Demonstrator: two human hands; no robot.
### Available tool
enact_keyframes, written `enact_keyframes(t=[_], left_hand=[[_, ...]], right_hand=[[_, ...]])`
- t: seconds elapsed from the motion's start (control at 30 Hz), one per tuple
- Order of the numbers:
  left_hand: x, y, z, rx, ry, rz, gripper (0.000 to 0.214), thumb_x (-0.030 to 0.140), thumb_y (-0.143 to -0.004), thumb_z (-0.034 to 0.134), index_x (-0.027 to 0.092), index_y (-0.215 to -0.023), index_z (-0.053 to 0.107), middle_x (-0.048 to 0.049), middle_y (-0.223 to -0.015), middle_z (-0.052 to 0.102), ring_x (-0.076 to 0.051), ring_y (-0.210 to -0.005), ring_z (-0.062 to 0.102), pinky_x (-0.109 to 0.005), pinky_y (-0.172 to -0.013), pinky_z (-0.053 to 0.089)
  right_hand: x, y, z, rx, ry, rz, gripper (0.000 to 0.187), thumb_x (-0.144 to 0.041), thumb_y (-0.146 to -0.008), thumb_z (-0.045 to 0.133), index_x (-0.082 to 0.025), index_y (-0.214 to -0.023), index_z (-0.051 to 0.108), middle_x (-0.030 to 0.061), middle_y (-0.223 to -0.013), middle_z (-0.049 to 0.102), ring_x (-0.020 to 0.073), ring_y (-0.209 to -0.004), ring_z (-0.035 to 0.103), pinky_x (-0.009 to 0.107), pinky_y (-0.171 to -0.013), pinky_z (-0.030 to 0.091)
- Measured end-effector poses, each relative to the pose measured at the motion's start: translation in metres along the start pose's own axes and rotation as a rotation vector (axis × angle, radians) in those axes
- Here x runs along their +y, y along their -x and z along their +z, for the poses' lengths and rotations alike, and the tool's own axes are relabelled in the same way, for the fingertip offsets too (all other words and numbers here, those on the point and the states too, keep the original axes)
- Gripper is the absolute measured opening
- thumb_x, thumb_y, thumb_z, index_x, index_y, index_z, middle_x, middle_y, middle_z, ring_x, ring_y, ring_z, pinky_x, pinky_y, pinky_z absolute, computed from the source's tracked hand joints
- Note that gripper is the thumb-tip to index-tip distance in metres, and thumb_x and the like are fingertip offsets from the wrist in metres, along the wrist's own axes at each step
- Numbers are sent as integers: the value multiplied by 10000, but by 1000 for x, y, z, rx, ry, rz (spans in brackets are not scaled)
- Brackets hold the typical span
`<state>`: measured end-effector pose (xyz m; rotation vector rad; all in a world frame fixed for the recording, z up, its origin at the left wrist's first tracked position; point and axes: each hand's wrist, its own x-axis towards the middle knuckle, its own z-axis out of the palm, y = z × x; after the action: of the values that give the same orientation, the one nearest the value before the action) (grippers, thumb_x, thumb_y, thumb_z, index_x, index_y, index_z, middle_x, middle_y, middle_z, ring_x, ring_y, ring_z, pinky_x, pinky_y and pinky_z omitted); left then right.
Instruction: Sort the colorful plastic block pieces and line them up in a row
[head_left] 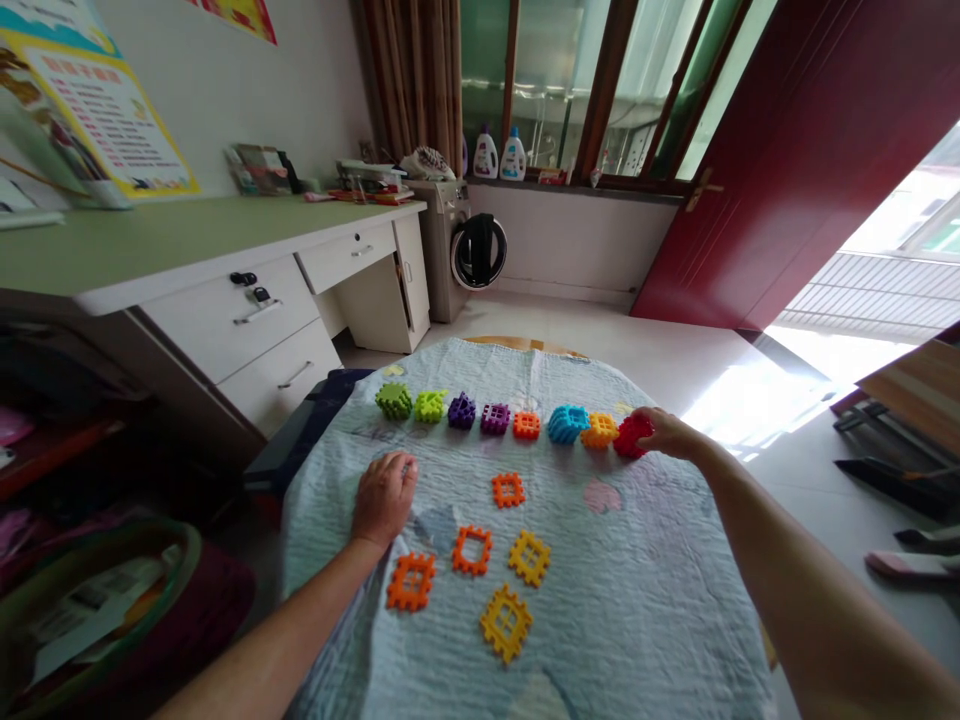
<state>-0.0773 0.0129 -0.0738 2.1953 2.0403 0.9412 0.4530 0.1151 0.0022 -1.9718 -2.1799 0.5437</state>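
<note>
The right hand [667, 433] reaches across a pale blue quilted blanket [637, 590], and its fingers [645, 422] are closed around a red waffle block [632, 436], the end piece in a row of eight chunky plastic blocks. The left hand [385, 498] rests palm down on the blanket with its fingers loosely curled, and nothing shows in it. The hands are well apart, with the left just below the left part of the row. From left to right, the row runs from a dark green block [394, 401] through a lime block [430, 405], a purple block [462, 410], a flatter purple block [495, 418], an orange block [526, 425], a blue block [568, 423] and a yellow-orange block [598, 431] to the red one. Nearer the person, five flat grid squares lie apart on the blanket: three orange squares [472, 549] and two yellow squares [529, 557]. A wooden rim [525, 345] shows past the blanket's far edge. To the left stands a white desk [240, 310] with drawers, and a washing machine [457, 240] stands beyond it, under detergent bottles [500, 155] on the windowsill. A dark red door [795, 150] stands open on the right, and a basket [97, 620] sits at the lower left.
</note>
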Motion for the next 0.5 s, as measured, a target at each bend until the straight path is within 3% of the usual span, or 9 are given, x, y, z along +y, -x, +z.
enact_keyframes(t=[0.13,0.23,0.37,0.5], left_hand=[[1,0,-1,7,-1,-1,278,355,-946,374,209,-930,609,-93,-1004,690,-259,-978,612,-413,-929,470],[1,0,-1,2,-2,-1,269,347,-941,381,210,-929,613,-94,-1004,691,-260,-977,614,-413,-927,473],[2,0,-1,1,1,-8,253,330,-936,391,211,-935,614,-95,-1013,689,-260,-1001,609,-409,-941,469],[4,0,-3,-13,-12,-12,249,323,-936,396,204,-940,615,-102,-1018,688,-268,-989,606,-417,-930,469]], right_hand=[[-2,0,2,1,49,29,526,-249,-586,707,-197,-1108,693,111,-1056,673,288,-934,635,406,-820,531],[-6,7,3,66,57,59,654,-267,-583,725,-189,-1227,643,144,-1175,645,319,-1030,616,430,-881,515],[-18,33,2,263,43,81,788,-390,-681,695,-175,-1410,487,205,-1385,503,384,-1214,509,509,-965,470],[-45,77,20,490,-63,19,593,-430,-777,596,-187,-1316,544,183,-1296,545,336,-1151,555,483,-942,488]])
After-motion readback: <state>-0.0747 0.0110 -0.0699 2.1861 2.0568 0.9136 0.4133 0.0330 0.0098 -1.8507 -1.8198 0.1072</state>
